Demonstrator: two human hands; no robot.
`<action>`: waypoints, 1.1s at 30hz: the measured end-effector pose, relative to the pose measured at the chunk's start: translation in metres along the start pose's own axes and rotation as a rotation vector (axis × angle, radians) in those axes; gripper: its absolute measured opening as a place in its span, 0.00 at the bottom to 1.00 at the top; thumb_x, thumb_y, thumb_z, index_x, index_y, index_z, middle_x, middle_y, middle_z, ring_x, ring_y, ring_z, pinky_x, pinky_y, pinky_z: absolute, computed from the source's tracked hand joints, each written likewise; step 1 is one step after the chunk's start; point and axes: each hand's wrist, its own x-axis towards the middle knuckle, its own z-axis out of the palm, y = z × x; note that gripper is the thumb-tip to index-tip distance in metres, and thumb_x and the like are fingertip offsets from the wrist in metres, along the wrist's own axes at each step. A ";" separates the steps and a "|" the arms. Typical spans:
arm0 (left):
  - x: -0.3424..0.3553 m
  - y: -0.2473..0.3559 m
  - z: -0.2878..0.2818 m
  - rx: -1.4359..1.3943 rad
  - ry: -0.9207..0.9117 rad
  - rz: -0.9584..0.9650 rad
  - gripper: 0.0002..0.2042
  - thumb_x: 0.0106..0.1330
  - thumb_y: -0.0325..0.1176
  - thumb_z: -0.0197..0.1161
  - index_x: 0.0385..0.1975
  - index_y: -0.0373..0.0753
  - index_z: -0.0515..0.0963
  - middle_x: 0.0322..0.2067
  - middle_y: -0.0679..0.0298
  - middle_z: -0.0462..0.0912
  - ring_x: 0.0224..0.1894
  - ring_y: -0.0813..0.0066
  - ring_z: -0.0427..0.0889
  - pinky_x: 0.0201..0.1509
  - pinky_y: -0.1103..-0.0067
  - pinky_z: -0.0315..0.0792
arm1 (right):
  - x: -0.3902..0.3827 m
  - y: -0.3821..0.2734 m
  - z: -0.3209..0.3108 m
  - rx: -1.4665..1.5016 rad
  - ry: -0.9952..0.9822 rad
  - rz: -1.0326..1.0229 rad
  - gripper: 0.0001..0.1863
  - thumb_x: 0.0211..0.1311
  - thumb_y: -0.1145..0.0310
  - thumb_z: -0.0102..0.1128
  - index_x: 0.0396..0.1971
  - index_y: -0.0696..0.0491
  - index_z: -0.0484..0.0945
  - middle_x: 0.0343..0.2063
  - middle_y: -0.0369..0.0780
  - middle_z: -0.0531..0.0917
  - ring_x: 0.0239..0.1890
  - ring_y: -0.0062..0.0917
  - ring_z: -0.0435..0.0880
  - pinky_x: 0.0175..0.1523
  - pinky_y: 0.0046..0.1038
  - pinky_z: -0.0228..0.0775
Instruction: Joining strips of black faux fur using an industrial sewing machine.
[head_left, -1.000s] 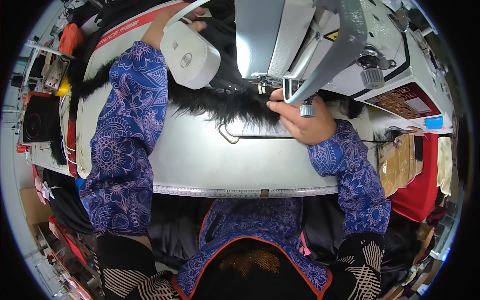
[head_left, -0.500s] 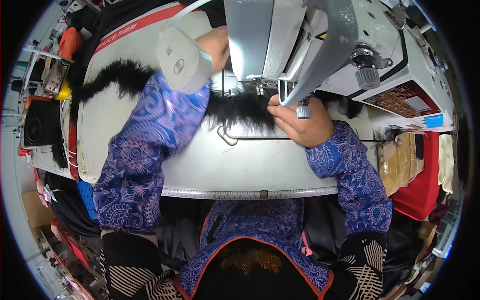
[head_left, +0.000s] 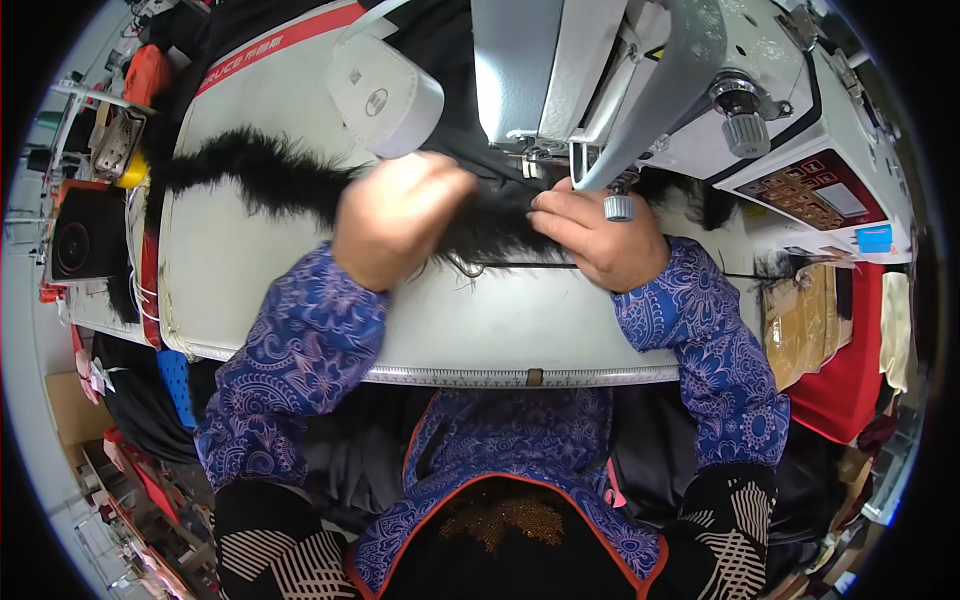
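Observation:
A sewing machine [head_left: 520, 70] stands over a pale work table, its presser foot [head_left: 535, 165] low above black material. A long black fur trim [head_left: 270, 170] runs from the left across to the foot. Behind it, smooth black fabric [head_left: 455, 120] comes down from the back to the needle area. My left hand [head_left: 400, 215] is over the fur, left of the foot, blurred by motion, so its grip is unclear. Just right of the foot, my right hand [head_left: 600, 235] has thumb and fingers pressed together on the fur trim's edge.
A white lamp-like head [head_left: 385, 105] hangs close above my left hand. The machine's control panel [head_left: 815, 195] is at the right, above a brown taped package [head_left: 800, 325] and a red bin [head_left: 850, 380]. A measuring tape [head_left: 450, 376] lines the table's front edge.
My left hand has come from behind the lamp toward me, onto the fur. Black fabric now covers the area behind the foot. The right hand stays nearly in place.

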 end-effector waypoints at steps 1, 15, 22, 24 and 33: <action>0.005 0.005 0.011 -0.004 -0.031 0.051 0.11 0.51 0.24 0.67 0.36 0.39 0.80 0.32 0.63 0.80 0.37 0.62 0.80 0.39 0.71 0.75 | 0.000 -0.001 0.001 0.023 -0.009 -0.005 0.15 0.46 0.78 0.64 0.38 0.56 0.82 0.44 0.38 0.82 0.46 0.34 0.82 0.50 0.35 0.76; -0.003 0.005 0.020 -0.012 -0.021 -0.266 0.04 0.55 0.28 0.66 0.28 0.38 0.80 0.33 0.62 0.82 0.36 0.62 0.81 0.37 0.71 0.76 | 0.001 -0.011 0.000 -0.005 0.036 0.067 0.10 0.50 0.73 0.67 0.35 0.55 0.82 0.40 0.38 0.81 0.42 0.34 0.82 0.47 0.34 0.76; -0.003 0.003 0.010 -0.010 0.062 0.040 0.12 0.45 0.24 0.69 0.32 0.40 0.82 0.33 0.66 0.81 0.37 0.65 0.79 0.38 0.73 0.75 | 0.000 -0.016 -0.001 -0.023 0.051 0.094 0.11 0.49 0.70 0.69 0.34 0.55 0.82 0.40 0.40 0.81 0.42 0.35 0.82 0.46 0.34 0.76; -0.007 0.010 0.014 -0.052 -0.019 0.036 0.15 0.42 0.22 0.72 0.33 0.38 0.82 0.33 0.65 0.82 0.37 0.63 0.80 0.39 0.73 0.77 | 0.003 -0.019 -0.003 -0.018 0.047 0.113 0.12 0.49 0.70 0.69 0.34 0.55 0.82 0.40 0.40 0.81 0.41 0.35 0.82 0.46 0.34 0.75; -0.002 0.009 0.024 -0.093 -0.160 -0.101 0.07 0.50 0.28 0.68 0.30 0.39 0.83 0.30 0.66 0.79 0.36 0.67 0.79 0.37 0.73 0.77 | 0.003 -0.019 0.004 -0.072 0.025 0.146 0.12 0.50 0.68 0.69 0.37 0.53 0.83 0.39 0.39 0.81 0.40 0.33 0.80 0.45 0.33 0.72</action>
